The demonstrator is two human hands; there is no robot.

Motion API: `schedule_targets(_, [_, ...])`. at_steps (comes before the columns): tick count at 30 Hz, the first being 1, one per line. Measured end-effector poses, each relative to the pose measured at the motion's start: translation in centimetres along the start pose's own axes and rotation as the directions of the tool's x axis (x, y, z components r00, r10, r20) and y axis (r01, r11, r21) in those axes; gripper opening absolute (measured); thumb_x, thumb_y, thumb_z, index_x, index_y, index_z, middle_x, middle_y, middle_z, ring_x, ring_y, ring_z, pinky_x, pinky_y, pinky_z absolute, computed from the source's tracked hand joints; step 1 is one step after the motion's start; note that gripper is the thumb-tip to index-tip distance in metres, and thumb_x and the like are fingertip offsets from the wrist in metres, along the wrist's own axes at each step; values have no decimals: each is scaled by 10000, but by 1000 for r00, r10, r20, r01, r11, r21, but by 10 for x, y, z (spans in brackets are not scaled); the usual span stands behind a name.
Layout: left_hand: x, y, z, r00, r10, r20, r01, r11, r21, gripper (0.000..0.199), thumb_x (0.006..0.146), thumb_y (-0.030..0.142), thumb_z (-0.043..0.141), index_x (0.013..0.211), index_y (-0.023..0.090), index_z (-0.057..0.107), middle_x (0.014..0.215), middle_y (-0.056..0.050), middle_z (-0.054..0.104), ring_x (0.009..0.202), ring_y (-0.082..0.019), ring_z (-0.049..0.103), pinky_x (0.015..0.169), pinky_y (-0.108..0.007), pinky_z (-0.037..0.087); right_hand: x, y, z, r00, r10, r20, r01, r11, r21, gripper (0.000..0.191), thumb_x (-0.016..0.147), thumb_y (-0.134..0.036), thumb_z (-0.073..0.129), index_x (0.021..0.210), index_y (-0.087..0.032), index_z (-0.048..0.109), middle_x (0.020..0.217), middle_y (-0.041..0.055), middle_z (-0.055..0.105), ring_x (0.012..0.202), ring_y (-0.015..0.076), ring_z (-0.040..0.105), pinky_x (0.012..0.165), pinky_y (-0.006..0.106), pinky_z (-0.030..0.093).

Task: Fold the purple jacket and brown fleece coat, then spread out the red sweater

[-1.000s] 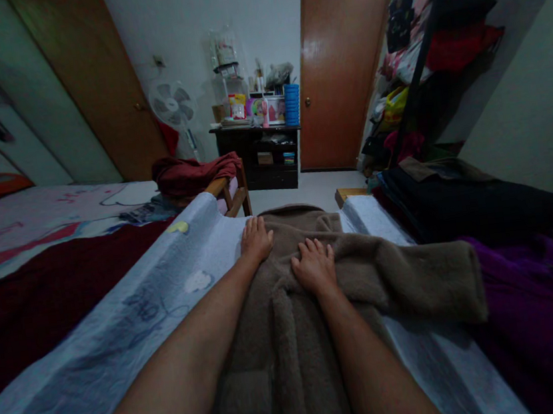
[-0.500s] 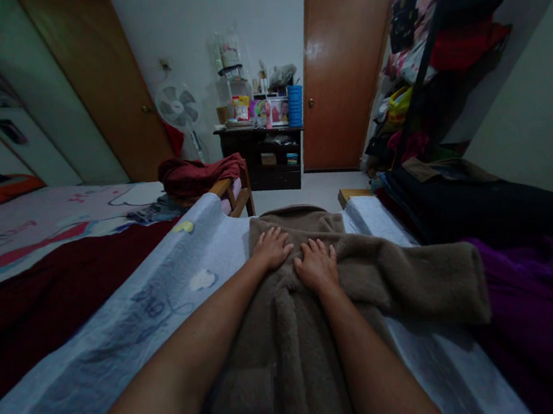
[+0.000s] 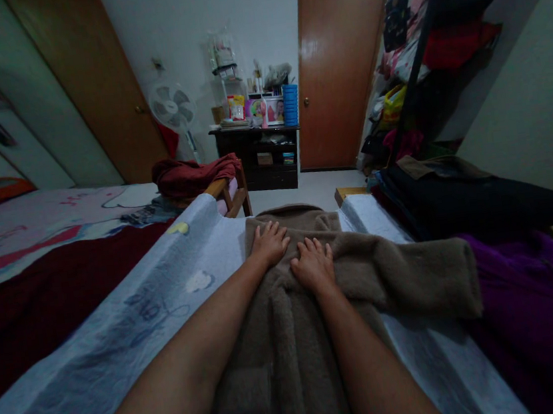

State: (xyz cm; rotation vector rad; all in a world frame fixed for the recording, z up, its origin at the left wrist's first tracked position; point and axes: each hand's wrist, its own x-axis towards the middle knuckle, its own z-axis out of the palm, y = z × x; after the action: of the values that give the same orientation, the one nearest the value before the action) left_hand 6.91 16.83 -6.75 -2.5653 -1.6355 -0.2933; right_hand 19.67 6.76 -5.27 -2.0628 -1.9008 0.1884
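Moved vs. 1 s ago: L hand (image 3: 269, 243), shifted in from far L edge of coat toward R hand (image 3: 314, 266); R hand approx. same spot.

Head view:
- Coat (image 3: 298, 359), 1 pc., brown, plush/fleece-type, w/ long sleeve (image 3: 416, 277) out to R. Lies lengthwise, centre, atop gray-blue printed cloth (image 3: 195, 244); near end runs out of frame btwn. forearms.
- Hands, 2, bare: both palm-down on upper part of coat, fingers loosely spread, side by side, apart. L slightly farther fwd. R thumb tucked in; can't tell if it pinches any fabric.
- Purple garment (image 3: 536, 316), R, by sleeve cuff.
- Dark folded clothes (image 3: 502, 203), stack, R, behind purple item.
- Maroon cloth (image 3: 68, 313), L, on bed w/ pink printed sheet (image 3: 46, 218).
- Dk. red cloth (image 3: 196, 174), heaped nr. bed's wooden end.
- Bkgd.: white fan (image 3: 172, 105); black cabinet (image 3: 257, 177) w/ framed photo (image 3: 272, 110) & blue container (image 3: 290, 106) on top; brown door (image 3: 332, 66), closed.
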Motion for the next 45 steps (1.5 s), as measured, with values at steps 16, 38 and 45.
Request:
schedule_targets(16, [1, -3, -1, 972, 95, 213, -78, 993, -88, 541, 983, 492, 273, 1448, 255, 418, 1550, -44, 365, 1462, -276, 218, 1169, -509, 169, 1, 1, 0, 1000, 3, 13, -3, 1000, 3, 532, 854, -319, 439, 1364, -192, 526, 1516, 74, 410, 1426, 247, 256, 1165, 469, 57])
schedule_targets(38, [-43, -22, 6, 969, -192, 155, 206, 976, -77, 756, 940, 616, 307, 1520, 132, 264, 1602, -203, 138, 1477, -349, 105, 1163, -478, 196, 1, 0, -1, 1000, 17, 17, -17, 1000, -11, 545, 855, -328, 418, 1377, -205, 513, 1520, 62, 404, 1432, 238, 246, 1169, 480, 60])
schedule_targets(45, [-25, -23, -1, 954, -251, 161, 264, 963, -63, 725, 939, 628, 272, 1523, 198, 271, 1609, -159, 158, 1477, -339, 134, 1155, -502, 196, 0, -1, -2, 1000, 18, 20, -18, 1000, 18, 550, 847, -328, 436, 1373, -190, 523, 1520, 73, 404, 1430, 241, 254, 1172, 464, 48])
